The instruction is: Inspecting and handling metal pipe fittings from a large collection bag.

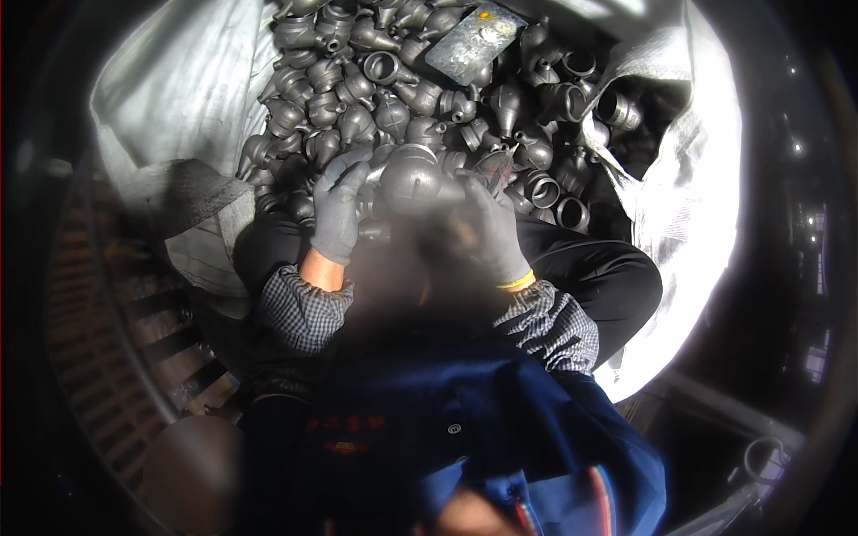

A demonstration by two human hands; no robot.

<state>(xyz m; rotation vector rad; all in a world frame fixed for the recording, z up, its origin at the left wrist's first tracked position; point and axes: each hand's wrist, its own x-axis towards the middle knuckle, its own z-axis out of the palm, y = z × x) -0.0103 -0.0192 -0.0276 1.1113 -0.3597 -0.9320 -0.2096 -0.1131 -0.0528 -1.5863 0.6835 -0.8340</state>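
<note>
A rounded grey metal casting (411, 181), shaped like a bulb, is between my two hands above my lap. It looks larger than the castings behind it, and its lower part is blurred. My left hand (336, 213), in a grey glove, curls its fingers and thumb at the casting's left side. On the other side my right hand (497, 230), gloved in grey with a yellow cuff, has its fingertips against the casting. Its lower fingers are smeared. A thin pointed reddish thing (500, 167) shows just beyond that hand; whether the hand touches it I cannot tell.
A heap of similar castings (357, 125) lies ahead of me inside a large white woven sack (697, 170). On the heap rests a flat grey metal plate (474, 45). My bent knee (599, 277) is at right. A slatted grating (98, 322) is at lower left.
</note>
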